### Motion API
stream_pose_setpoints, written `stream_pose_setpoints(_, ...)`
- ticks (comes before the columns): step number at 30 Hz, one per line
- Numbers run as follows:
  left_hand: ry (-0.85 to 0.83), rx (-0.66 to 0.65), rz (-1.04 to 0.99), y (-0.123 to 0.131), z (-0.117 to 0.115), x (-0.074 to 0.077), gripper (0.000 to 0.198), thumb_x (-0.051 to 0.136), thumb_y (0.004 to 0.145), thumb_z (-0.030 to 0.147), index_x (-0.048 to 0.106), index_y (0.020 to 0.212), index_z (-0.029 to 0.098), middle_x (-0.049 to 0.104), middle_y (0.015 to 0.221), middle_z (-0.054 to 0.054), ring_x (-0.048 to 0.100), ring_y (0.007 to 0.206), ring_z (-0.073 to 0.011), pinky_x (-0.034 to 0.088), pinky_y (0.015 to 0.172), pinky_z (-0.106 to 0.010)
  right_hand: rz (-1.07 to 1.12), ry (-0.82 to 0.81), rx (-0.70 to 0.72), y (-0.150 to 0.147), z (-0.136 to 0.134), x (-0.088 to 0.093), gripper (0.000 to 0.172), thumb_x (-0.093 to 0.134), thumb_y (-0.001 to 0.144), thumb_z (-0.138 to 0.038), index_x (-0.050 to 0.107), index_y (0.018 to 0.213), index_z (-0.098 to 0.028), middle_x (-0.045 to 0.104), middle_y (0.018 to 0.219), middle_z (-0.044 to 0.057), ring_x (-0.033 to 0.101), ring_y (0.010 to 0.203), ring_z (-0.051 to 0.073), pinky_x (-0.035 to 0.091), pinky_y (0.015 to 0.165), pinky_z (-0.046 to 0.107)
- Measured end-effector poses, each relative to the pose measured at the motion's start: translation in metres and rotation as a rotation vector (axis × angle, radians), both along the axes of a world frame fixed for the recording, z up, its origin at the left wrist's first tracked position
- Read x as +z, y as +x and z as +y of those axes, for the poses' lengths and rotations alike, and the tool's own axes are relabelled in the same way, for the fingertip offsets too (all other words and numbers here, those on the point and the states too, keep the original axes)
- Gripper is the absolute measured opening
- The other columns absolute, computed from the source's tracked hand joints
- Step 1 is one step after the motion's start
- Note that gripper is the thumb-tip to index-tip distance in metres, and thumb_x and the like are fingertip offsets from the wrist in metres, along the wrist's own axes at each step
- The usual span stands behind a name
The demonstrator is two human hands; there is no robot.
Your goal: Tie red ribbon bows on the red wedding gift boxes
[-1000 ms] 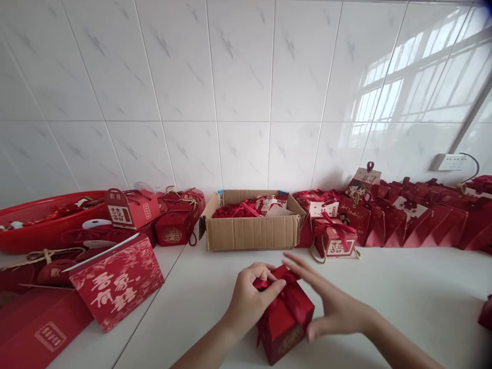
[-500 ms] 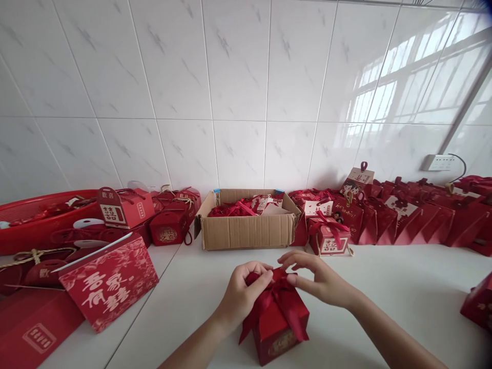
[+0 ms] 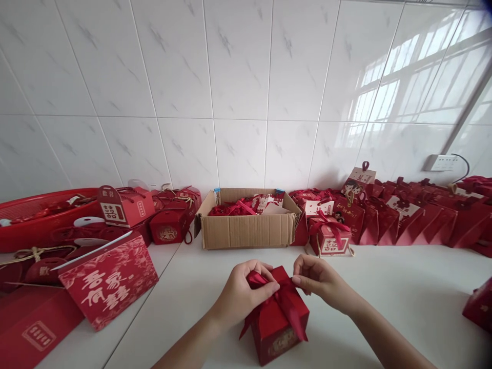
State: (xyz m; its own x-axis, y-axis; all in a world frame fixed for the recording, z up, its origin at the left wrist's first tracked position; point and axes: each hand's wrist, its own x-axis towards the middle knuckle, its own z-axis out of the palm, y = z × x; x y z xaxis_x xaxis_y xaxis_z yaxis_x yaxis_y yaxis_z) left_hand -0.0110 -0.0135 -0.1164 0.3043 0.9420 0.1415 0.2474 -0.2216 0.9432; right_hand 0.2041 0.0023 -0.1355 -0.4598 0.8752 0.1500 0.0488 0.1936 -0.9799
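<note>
Left hand (image 3: pixel 240 296) and right hand (image 3: pixel 320 279) pinch ribbon (image 3: pixel 287 303) near 囍-marked box (image 3: pixel 330 244)

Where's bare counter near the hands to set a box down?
Widest free patch: white counter right of the right hand, before the gift bags. A narrower strip lies between cardboard carton and left hand on the ribbon. Crowded: along the wall and around the large red bag.

Bright, even daylight; window glare on the tiled wall (image 3: pixel 246 92) at right, with wide-angle bending at the edges.

White tiled wall (image 3: pixel 238 92), window glare – white counter (image 3: pixel 403 287)
</note>
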Motion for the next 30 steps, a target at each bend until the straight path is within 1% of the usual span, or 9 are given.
stream_pose_setpoints(7, -0.048, 0.002, 0.020, -0.002, 0.002, 0.002, 0.017, 0.074, 0.067, 0.030, 0.067, 0.072, 0.016, 0.065, 0.110, -0.012, 0.061, 0.104, -0.0265, 0.044, 0.091, -0.036, 0.071, -0.043, 0.023, 0.003, 0.004, 0.000, 0.034, 0.072, 0.075, -0.041, 0.048, 0.081, -0.018, 0.048, 0.065, -0.006, 0.043, 0.052, 0.005, 0.030, 0.048, 0.020)
stream_pose_setpoints(13, -0.079, 0.027, 0.006, 0.000, 0.002, 0.007, 0.015, 0.075, 0.063, 0.028, 0.067, 0.068, 0.016, 0.065, 0.111, -0.013, 0.061, 0.103, -0.0276, 0.043, 0.091, -0.038, 0.070, -0.031, 0.014, 0.004, 0.005, 0.000, 0.039, 0.074, 0.074, -0.039, 0.041, 0.074, -0.019, 0.045, 0.059, -0.008, 0.039, 0.049, 0.005, 0.026, 0.044, 0.019)
stream_pose_setpoints(20, -0.063, 0.034, 0.014, -0.001, 0.002, 0.003, 0.019, 0.076, 0.063, 0.031, 0.065, 0.068, 0.016, 0.064, 0.112, -0.013, 0.061, 0.101, -0.0274, 0.045, 0.088, -0.038, 0.077, -0.003, 0.013, 0.007, 0.009, -0.004, 0.045, 0.074, 0.072, -0.044, 0.036, 0.072, -0.021, 0.045, 0.063, -0.007, 0.038, 0.049, 0.005, 0.029, 0.044, 0.019)
stream_pose_setpoints(22, -0.006, 0.028, 0.031, 0.001, 0.002, -0.001, 0.017, 0.073, 0.066, 0.030, 0.063, 0.070, 0.016, 0.065, 0.109, -0.011, 0.061, 0.099, -0.0254, 0.045, 0.088, -0.036, 0.045, 0.073, 0.023, 0.010, 0.005, -0.006, 0.040, 0.066, 0.077, -0.052, 0.042, 0.079, -0.020, 0.046, 0.066, -0.005, 0.043, 0.053, 0.007, 0.036, 0.049, 0.021)
stream_pose_setpoints(23, 0.028, 0.029, 0.030, 0.002, 0.002, -0.004, 0.017, 0.072, 0.068, 0.029, 0.061, 0.072, 0.017, 0.065, 0.105, -0.010, 0.061, 0.097, -0.0239, 0.045, 0.086, -0.034, 0.018, 0.133, 0.028, 0.011, 0.001, -0.007, 0.043, 0.062, 0.076, -0.059, 0.047, 0.088, -0.021, 0.050, 0.073, -0.002, 0.049, 0.060, 0.010, 0.042, 0.054, 0.023)
stream_pose_setpoints(25, 0.085, 0.049, 0.013, 0.005, 0.001, -0.009, 0.017, 0.068, 0.073, 0.030, 0.057, 0.077, 0.018, 0.066, 0.097, -0.007, 0.062, 0.088, -0.0206, 0.046, 0.081, -0.032, -0.073, 0.281, -0.007, 0.010, -0.012, -0.012, 0.069, 0.062, 0.067, -0.069, 0.045, 0.117, -0.024, 0.054, 0.102, 0.008, 0.057, 0.088, 0.020, 0.050, 0.071, 0.033)
stream_pose_setpoints(27, 0.108, 0.075, -0.025, 0.010, -0.002, -0.013, 0.021, 0.065, 0.077, 0.034, 0.052, 0.082, 0.019, 0.064, 0.093, -0.005, 0.061, 0.079, -0.0177, 0.047, 0.076, -0.030, -0.213, 0.446, -0.138, 0.004, -0.030, -0.022, 0.097, 0.072, 0.055, -0.068, 0.031, 0.135, -0.030, 0.034, 0.136, 0.015, 0.046, 0.119, 0.033, 0.049, 0.087, 0.043)
stream_pose_setpoints(28, 0.100, 0.070, -0.058, 0.012, -0.003, -0.014, 0.022, 0.064, 0.078, 0.036, 0.049, 0.084, 0.019, 0.063, 0.094, -0.005, 0.060, 0.078, -0.0169, 0.047, 0.075, -0.030, -0.292, 0.538, -0.232, -0.001, -0.039, -0.027, 0.096, 0.074, 0.057, -0.063, 0.029, 0.137, -0.033, 0.024, 0.143, 0.015, 0.038, 0.126, 0.038, 0.046, 0.093, 0.048)
stream_pose_setpoints(30, 0.064, 0.008, -0.164, 0.015, -0.006, -0.016, 0.025, 0.061, 0.081, 0.040, 0.047, 0.088, 0.020, 0.061, 0.102, -0.006, 0.060, 0.086, -0.0177, 0.048, 0.080, -0.031, -0.403, 0.744, -0.350, -0.012, -0.056, -0.039, 0.095, 0.076, 0.060, -0.057, 0.026, 0.139, -0.036, 0.017, 0.147, 0.014, 0.032, 0.129, 0.044, 0.043, 0.095, 0.056)
